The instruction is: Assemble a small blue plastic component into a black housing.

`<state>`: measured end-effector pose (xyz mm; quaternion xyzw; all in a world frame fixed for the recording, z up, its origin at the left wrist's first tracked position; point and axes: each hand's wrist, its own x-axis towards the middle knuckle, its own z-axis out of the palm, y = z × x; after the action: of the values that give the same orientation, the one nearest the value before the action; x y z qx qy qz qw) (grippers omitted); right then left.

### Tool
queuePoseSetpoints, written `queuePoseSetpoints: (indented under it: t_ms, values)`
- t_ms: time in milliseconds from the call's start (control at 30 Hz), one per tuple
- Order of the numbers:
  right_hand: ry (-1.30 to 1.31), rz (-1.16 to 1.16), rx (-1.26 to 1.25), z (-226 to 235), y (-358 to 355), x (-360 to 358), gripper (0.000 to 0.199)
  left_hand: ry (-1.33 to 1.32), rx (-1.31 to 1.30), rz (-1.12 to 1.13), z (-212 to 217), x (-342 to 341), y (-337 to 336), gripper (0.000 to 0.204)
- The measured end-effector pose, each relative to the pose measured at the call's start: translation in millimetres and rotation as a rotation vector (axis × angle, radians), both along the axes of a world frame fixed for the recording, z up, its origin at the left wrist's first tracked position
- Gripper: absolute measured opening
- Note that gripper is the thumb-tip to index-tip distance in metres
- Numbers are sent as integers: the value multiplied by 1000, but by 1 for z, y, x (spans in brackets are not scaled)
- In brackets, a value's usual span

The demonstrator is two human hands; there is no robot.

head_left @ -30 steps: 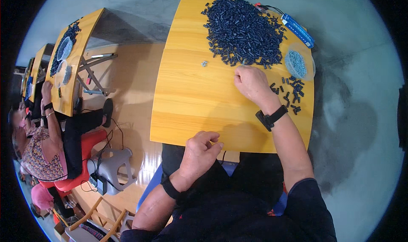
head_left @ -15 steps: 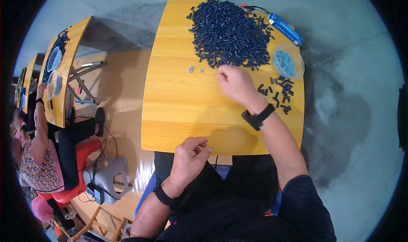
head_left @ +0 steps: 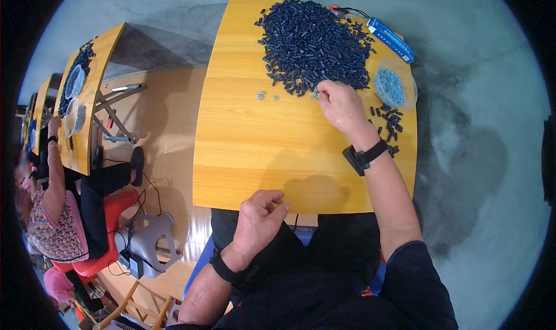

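Note:
My right hand point(head_left: 343, 105) reaches over the table to the front edge of a heap of short dark tubular pieces point(head_left: 313, 43). Its fingers are closed in a pinch. Small silvery metal pieces point(head_left: 314, 92) show at the fingertips; whether they are held or lie on the table I cannot tell. Just left of them lie a few more tiny silvery pieces point(head_left: 260, 95). By the table's near edge, my left hand point(head_left: 258, 221) hangs loosely curled, thumb and forefinger slightly apart, with nothing visible in it.
A clear round tub point(head_left: 414, 92) of silvery pieces stands at the table's right side. Nearer me lie several loose dark pieces point(head_left: 394, 121). A long blue box point(head_left: 391, 39) with a cable lies at the far right corner. Leftward, another person point(head_left: 61, 220) sits at a similar table point(head_left: 101, 63).
My right hand has shifted a little to the right along the heap's front edge, and silvery pieces now show at its fingertips. The left hand has barely moved.

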<state>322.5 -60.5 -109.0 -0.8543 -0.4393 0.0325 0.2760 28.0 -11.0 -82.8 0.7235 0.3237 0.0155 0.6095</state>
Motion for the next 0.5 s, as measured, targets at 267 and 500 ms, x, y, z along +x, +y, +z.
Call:
queuePoseSetpoints:
  t_ms: [267, 500]
  values:
    - [4, -22, -139, 10, 23, -2, 12, -15, -31, 36, 1, 0, 0, 23]
    - [-54, -36, -292, 6, 30, 1, 14, -8, -16, 7, -1, 0, 1, 21]
